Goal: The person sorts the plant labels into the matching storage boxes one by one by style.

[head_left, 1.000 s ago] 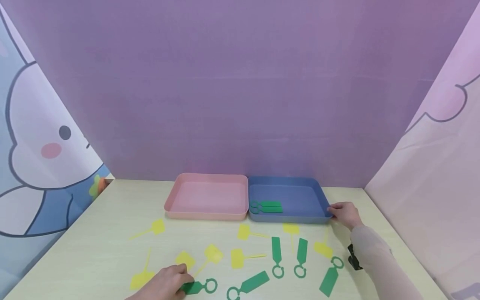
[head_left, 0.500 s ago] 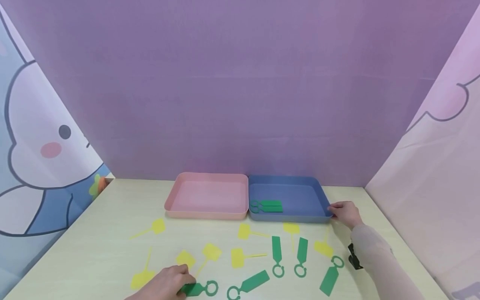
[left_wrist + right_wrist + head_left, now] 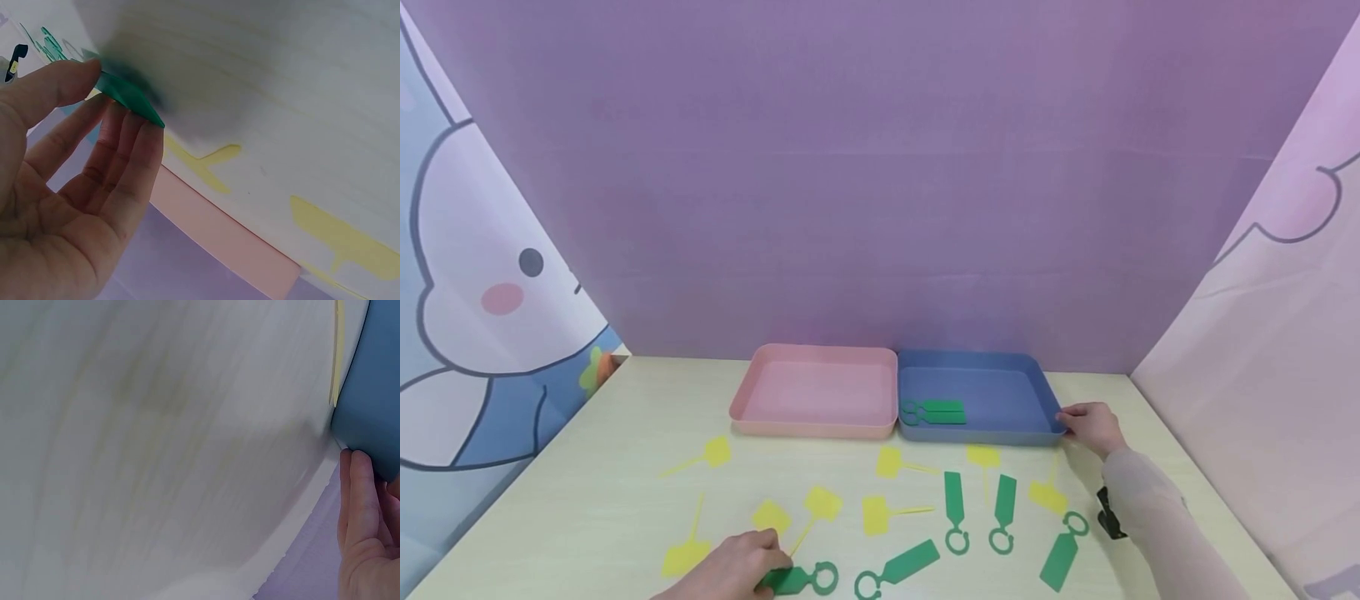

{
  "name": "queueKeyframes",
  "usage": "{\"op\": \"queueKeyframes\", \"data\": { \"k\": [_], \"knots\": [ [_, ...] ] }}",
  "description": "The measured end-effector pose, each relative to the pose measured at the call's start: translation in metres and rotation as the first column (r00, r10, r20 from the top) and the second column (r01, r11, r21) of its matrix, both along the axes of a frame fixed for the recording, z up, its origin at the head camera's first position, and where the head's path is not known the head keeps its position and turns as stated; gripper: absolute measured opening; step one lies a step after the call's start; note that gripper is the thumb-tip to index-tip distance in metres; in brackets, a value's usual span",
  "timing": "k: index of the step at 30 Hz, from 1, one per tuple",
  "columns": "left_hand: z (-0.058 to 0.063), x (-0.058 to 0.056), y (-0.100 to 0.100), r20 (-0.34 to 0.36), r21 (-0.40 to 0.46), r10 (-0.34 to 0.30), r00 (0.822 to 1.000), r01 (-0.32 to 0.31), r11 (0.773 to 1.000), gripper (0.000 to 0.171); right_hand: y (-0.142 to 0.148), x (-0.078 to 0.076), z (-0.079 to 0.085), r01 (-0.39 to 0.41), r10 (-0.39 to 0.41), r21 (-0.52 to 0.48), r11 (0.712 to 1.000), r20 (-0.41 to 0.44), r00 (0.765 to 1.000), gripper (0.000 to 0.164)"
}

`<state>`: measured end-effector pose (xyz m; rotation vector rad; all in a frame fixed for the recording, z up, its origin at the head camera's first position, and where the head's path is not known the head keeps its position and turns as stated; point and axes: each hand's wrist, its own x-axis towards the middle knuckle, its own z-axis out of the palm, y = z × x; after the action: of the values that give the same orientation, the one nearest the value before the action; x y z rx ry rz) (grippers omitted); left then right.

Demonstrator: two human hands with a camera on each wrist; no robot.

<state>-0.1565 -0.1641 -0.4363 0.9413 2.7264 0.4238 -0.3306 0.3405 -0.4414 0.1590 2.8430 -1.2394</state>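
Observation:
At the front of the table, my left hand [image 3: 733, 568] pinches a flat green tag [image 3: 788, 580] with a ring at one end. In the left wrist view the thumb lies on one face of the green tag [image 3: 130, 99] and the fingertips lie under it. My right hand [image 3: 1092, 428] holds the near right corner of the blue tray [image 3: 985, 438], fingers against its outer wall. Inside that tray lie green tags [image 3: 942, 412], side by side at the left. Several more green tags [image 3: 910, 562] are spread over the front and right of the table.
A pink tray [image 3: 812, 431] stands against the blue one's left side. Several yellow tags with thin tails [image 3: 875, 515] lie scattered in front of the trays. Beside the right forearm is a small black object [image 3: 1109, 513]. A purple cloth wall [image 3: 880, 183] rises behind.
The ringed end of the green tag in my left hand has shifted slightly right and down. My right hand stays at the blue tray's corner.

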Motion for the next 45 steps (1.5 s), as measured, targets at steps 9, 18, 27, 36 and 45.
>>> {"op": "queueKeyframes", "data": {
  "k": [9, 18, 27, 36, 45],
  "knots": [
    [0.004, 0.001, 0.002, 0.014, 0.005, -0.009, 1.000, 0.009, 1.000, 0.016, 0.000, 0.001, 0.001, -0.002, 0.002, 0.008, 1.000, -0.009, 1.000, 0.033],
    [0.010, 0.000, 0.005, 0.004, 0.013, -0.019, 1.000, 0.019, 1.000, 0.015, -0.001, 0.001, 0.001, -0.003, 0.003, 0.005, 1.000, -0.017, 1.000, 0.032],
    [0.017, -0.003, 0.010, -0.011, 0.055, -0.008, 1.000, 0.009, 0.998, 0.018, -0.002, 0.001, 0.003, 0.012, -0.012, 0.000, 1.000, -0.006, 1.000, 0.032],
    [0.027, -0.010, 0.016, -0.127, 0.088, -0.012, 0.992, 0.024, 0.996, 0.023, -0.003, 0.002, 0.003, 0.017, -0.017, 0.015, 1.000, 0.003, 1.000, 0.032],
    [0.034, -0.023, 0.021, -0.144, 0.119, 0.026, 0.989, -0.009, 0.993, 0.020, -0.001, 0.002, 0.002, 0.006, -0.005, 0.015, 1.000, -0.015, 1.000, 0.032]
  ]
}}
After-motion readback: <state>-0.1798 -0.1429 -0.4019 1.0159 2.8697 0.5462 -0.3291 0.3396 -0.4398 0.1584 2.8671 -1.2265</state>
